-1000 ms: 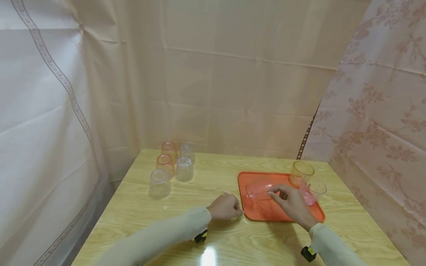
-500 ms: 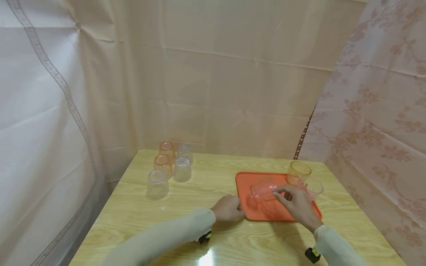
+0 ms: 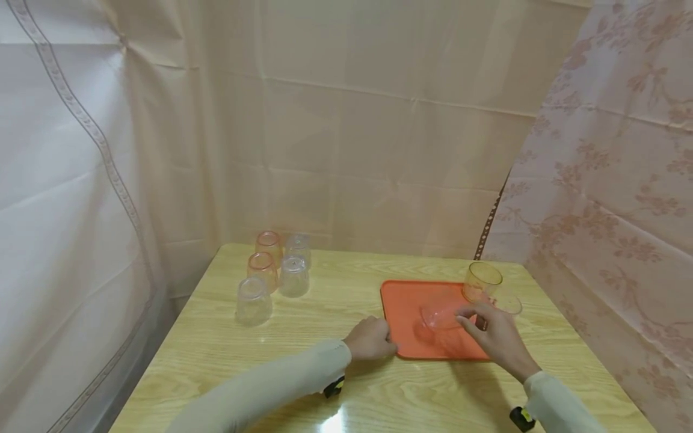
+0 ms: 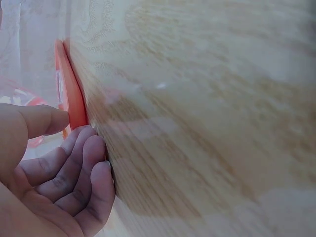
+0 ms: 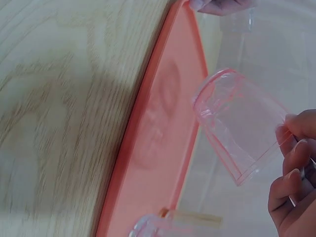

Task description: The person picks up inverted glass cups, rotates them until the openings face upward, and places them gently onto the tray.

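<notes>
My right hand [image 3: 500,337] pinches a pink-tinted clear cup [image 5: 244,121] by its rim between thumb and fingertips. The cup lies on its side in the air, its base toward the left, over the orange-red tray [image 3: 397,307]. In the right wrist view a gap shows between cup and tray. My left hand [image 3: 370,338] is at the tray's near left corner; the left wrist view has its thumb on one side of the tray rim [image 4: 74,98] and curled fingers on the other. A yellow cup [image 3: 483,279] stands upright at the tray's far right corner.
Beside the yellow cup, another clear cup [image 3: 511,302] is partly hidden by my right hand. Several clear and orange-tinted cups [image 3: 253,304] stand upside down at the table's left. Cloth curtains [image 3: 346,150] hang behind and on both sides of the wooden table [image 3: 303,397].
My right hand has carried the pinched cup a little to the right over the tray. The left hand stays at the tray corner. The whole view has shifted slightly.
</notes>
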`<action>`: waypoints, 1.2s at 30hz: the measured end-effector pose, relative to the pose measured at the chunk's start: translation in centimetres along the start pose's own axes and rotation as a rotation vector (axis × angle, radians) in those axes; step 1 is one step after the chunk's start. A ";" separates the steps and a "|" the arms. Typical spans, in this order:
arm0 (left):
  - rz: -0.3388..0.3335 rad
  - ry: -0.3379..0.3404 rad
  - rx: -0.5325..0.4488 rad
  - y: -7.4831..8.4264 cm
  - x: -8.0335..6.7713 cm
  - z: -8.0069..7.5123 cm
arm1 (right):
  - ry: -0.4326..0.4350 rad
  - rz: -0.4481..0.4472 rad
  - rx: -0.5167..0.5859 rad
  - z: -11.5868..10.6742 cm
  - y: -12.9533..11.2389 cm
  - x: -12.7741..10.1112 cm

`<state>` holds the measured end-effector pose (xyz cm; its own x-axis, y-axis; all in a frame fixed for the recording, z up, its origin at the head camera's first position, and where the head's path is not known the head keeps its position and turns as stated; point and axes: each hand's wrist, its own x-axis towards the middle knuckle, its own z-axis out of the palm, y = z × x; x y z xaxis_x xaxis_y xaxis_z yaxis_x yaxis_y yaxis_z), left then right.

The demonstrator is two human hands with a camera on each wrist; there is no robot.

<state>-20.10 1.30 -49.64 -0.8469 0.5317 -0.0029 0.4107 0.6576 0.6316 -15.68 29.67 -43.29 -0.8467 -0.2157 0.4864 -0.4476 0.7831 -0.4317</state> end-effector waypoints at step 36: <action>-0.027 0.007 -0.002 0.4 0.0 -0.1 | -0.024 -0.067 -0.199 -2.6 2.9 -3.2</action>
<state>-19.99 1.54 -49.27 -0.8600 0.5101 -0.0140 0.3874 0.6707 0.6325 -13.57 34.13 -44.15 -0.8245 -0.2832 0.4899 -0.4395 0.8659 -0.2390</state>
